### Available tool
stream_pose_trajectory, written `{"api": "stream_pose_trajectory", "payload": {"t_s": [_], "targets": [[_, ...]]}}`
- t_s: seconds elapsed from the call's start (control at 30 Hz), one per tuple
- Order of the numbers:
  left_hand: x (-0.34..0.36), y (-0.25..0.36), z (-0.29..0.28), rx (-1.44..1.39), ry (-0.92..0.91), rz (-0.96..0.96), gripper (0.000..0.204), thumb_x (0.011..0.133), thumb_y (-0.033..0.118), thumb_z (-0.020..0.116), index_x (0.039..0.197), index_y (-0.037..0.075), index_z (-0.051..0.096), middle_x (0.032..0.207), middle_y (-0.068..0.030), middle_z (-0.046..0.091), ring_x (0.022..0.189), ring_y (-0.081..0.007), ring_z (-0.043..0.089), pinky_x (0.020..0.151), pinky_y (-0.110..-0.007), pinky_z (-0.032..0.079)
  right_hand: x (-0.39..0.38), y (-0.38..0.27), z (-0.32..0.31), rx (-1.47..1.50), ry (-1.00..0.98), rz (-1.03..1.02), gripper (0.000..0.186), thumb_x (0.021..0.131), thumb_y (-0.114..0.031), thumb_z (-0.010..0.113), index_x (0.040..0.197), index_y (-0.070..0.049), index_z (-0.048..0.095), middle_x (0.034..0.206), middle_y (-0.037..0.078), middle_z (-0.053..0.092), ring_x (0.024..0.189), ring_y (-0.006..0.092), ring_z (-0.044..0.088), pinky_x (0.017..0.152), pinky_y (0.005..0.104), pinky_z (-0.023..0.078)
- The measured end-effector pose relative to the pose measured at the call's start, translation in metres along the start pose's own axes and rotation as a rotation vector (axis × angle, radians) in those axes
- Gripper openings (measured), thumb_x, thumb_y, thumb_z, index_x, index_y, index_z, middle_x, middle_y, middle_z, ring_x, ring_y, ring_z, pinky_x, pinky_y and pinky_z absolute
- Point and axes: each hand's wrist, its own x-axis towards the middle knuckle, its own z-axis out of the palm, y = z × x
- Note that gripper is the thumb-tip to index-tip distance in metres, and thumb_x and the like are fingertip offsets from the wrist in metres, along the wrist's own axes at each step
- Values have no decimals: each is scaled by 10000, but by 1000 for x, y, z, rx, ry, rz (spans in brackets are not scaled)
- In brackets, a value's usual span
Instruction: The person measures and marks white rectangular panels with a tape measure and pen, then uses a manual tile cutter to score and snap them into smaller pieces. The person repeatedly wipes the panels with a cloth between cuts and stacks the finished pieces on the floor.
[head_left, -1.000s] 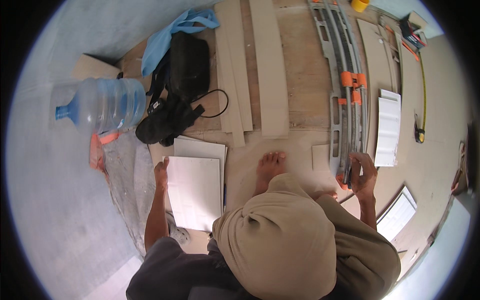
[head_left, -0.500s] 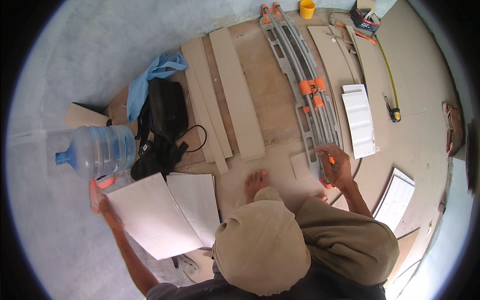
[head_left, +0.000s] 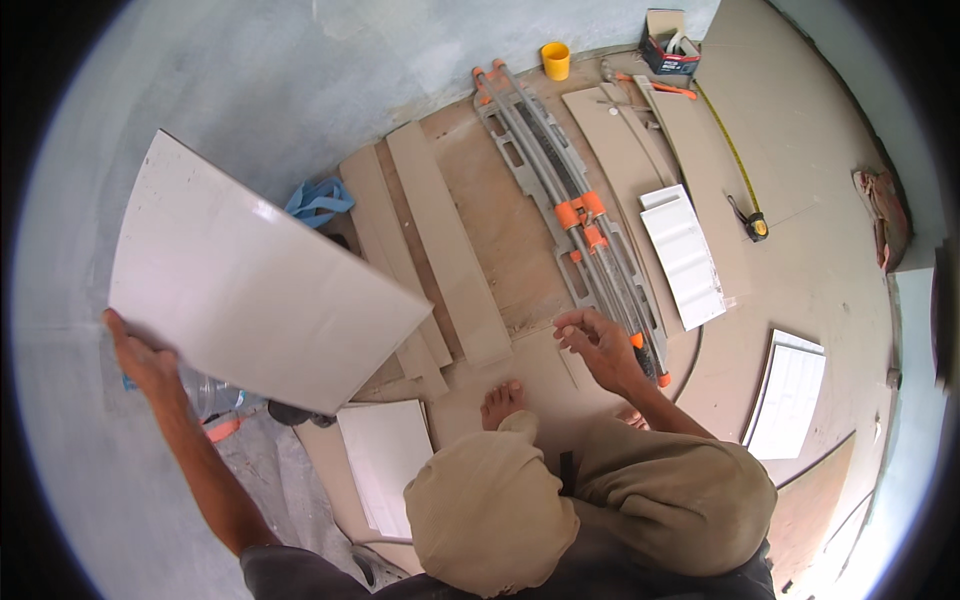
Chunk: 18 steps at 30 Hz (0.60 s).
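Observation:
My left hand (head_left: 145, 362) grips the lower left edge of a large white tile (head_left: 255, 270), raised and tilted on the left. The tile hides most of a water jug (head_left: 205, 393) and a dark bag behind it. Just left of the manual tile cutter (head_left: 575, 215), my right hand (head_left: 598, 347) hovers with its fingers loosely curved and apart, holding nothing. The cutter has twin metal rails and orange fittings, and it lies lengthwise on the floor. Another white tile (head_left: 388, 465) rests on the floor by my left knee.
Beige tile strips (head_left: 445, 240) lie left of the cutter. White cut pieces (head_left: 683, 255) sit to its right, near an extended tape measure (head_left: 757, 228). A yellow cup (head_left: 556, 62), a hammer (head_left: 655, 86) and an open box (head_left: 672, 45) stand or lie at the far side.
My left hand has lifted the white tile up off the floor stack and swung it forward. My right hand has moved left, away from the cutter's near end, and its fingers have loosened.

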Motion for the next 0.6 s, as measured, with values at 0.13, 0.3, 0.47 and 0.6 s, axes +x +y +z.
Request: {"api": "stream_pose_trajectory", "payload": {"t_s": [0.13, 0.3, 0.47, 0.6], "targets": [[-23, -88, 47, 43, -57, -71, 668, 1083, 463, 525, 1499, -50, 422, 1507, -145, 495, 1335, -268, 507, 1145, -391, 392, -3, 15, -6, 67, 70, 17, 278, 1024, -222, 610, 1208, -22, 670, 1051, 89, 742, 944, 161, 700, 862, 315, 541], [-33, -157, 88, -87, -83, -192, 672, 1115, 485, 384, 1512, -57, 400, 1539, -168, 471, 1370, -296, 496, 1168, -416, 385, -7, 32, -17, 120, 131, 34, 283, 1039, -207, 583, 1224, -8, 663, 1042, 92, 738, 926, 154, 692, 834, 317, 546], [-43, -223, 121, -58, -23, -259, 646, 1121, 451, 287, 1473, -59, 471, 1477, -171, 554, 1335, -328, 561, 1120, -442, 470, -10, 42, -30, 170, 218, 88, 286, 1043, -197, 567, 1222, 5, 660, 1024, 96, 737, 904, 150, 685, 823, 313, 547], [-49, -255, 143, -22, 86, -275, 678, 1112, 465, 240, 1437, -57, 522, 1420, -158, 618, 1253, -342, 628, 1050, -446, 541, -3, 39, -35, 227, 247, 88, 281, 1039, -196, 572, 1205, 13, 659, 1021, 92, 732, 889, 142, 679, 817, 308, 550]]}}
